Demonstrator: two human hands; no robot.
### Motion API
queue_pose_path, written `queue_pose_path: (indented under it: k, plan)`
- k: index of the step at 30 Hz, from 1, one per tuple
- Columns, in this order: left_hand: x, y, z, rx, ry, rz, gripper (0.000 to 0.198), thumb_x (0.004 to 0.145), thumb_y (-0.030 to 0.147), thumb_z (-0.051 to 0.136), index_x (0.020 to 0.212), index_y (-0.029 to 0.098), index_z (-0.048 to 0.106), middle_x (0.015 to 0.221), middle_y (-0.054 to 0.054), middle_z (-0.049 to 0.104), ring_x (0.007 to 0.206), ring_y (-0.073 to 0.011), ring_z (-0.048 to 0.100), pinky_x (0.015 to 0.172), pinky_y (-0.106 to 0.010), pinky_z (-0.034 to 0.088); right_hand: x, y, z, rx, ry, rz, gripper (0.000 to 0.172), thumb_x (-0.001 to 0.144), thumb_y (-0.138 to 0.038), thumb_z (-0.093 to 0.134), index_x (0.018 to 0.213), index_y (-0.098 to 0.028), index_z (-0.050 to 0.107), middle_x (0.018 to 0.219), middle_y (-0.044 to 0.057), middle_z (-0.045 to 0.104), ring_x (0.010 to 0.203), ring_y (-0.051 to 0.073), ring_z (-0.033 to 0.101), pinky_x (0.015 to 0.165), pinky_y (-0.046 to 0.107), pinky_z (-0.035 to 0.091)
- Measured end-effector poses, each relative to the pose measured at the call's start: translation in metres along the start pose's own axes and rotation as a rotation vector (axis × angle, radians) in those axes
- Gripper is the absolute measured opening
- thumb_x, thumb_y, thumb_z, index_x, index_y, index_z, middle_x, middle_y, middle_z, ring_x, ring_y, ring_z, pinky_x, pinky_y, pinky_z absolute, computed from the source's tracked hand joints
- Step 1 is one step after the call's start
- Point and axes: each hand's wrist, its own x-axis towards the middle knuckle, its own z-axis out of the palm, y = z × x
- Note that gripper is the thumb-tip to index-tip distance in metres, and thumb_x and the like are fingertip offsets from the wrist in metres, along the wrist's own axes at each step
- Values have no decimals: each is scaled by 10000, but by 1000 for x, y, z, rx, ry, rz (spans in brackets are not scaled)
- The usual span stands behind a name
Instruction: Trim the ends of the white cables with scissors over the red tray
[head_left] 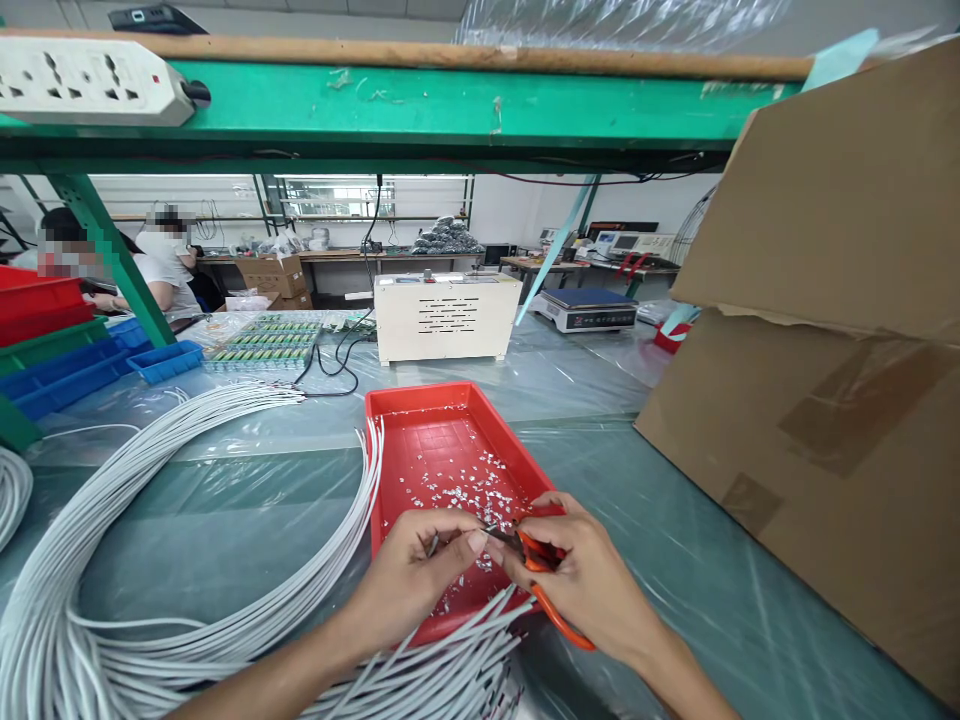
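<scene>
My left hand pinches the end of a thin white cable over the near part of a red tray. My right hand is closed round orange-handled cutters, whose tip meets the cable end between my two hands. Small white scraps of stripped insulation lie scattered in the tray. A large bundle of white cables loops across the table on the left, and its ends fan out just under my hands.
A big cardboard box stands close on the right. Behind the tray sit a beige machine and a scale. Blue, green and red bins line the left. Two people work at the far left. A power strip lies on the green shelf above.
</scene>
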Motion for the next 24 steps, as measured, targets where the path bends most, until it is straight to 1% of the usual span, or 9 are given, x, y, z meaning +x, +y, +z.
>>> queue_pose_path:
  k: [4, 7, 11, 15, 18, 20, 22, 24]
  plan:
    - [2, -4, -4, -41, -50, -37, 310, 815, 366, 483, 805, 135, 691, 523, 30, 441, 524, -98, 378, 522, -206, 268, 0, -1, -1, 9, -36, 1, 412, 735, -272, 529, 472, -201, 220, 460, -57, 279, 585, 126, 418, 658, 236, 362]
    - [4, -9, -8, -121, -69, -78, 281, 790, 353, 528, 781, 127, 694, 511, 18, 484, 511, -94, 404, 519, -207, 281, 0, -2, -1, 0, -36, -1, 412, 732, -280, 530, 473, -201, 219, 456, -55, 283, 604, 132, 433, 648, 232, 358]
    - [6, -12, -9, -153, 0, -96, 216, 727, 317, 615, 678, 118, 681, 553, -9, 558, 541, -101, 452, 538, -213, 306, 0, -3, -1, -21, -36, 12, 411, 720, -262, 541, 478, -205, 214, 468, -52, 288, 602, 134, 427, 583, 220, 349]
    - [5, -12, -5, -102, 77, -76, 201, 686, 318, 650, 627, 126, 662, 521, 7, 543, 486, -86, 395, 486, -210, 267, -1, -3, 0, -12, -46, 30, 417, 709, -248, 552, 478, -203, 208, 476, -50, 301, 609, 136, 430, 560, 216, 343]
    - [0, -12, 0, 67, 185, -33, 206, 694, 312, 635, 599, 130, 648, 511, 0, 547, 460, -90, 376, 459, -217, 264, -2, -3, 3, -4, -62, 60, 428, 713, -271, 552, 481, -203, 199, 482, -45, 314, 618, 142, 435, 548, 218, 336]
    - [-5, -11, 3, 255, 250, 54, 206, 737, 296, 590, 630, 133, 656, 552, -23, 579, 483, -107, 424, 470, -224, 298, -3, -4, 5, 4, -71, 86, 435, 725, -307, 546, 482, -202, 201, 486, -41, 326, 610, 145, 433, 541, 222, 330]
    - [-9, -11, 4, 435, 256, 165, 214, 789, 269, 529, 701, 133, 669, 627, -49, 618, 551, -129, 493, 525, -231, 345, -3, -5, 7, 14, -72, 107, 437, 734, -334, 537, 479, -202, 208, 490, -37, 336, 607, 147, 433, 539, 225, 327]
    - [-11, -10, 3, 538, 220, 230, 230, 825, 237, 473, 764, 134, 669, 701, -66, 643, 634, -147, 539, 603, -238, 372, -4, -6, 7, 12, -59, 117, 439, 733, -333, 537, 478, -201, 205, 487, -37, 329, 608, 148, 432, 541, 225, 324]
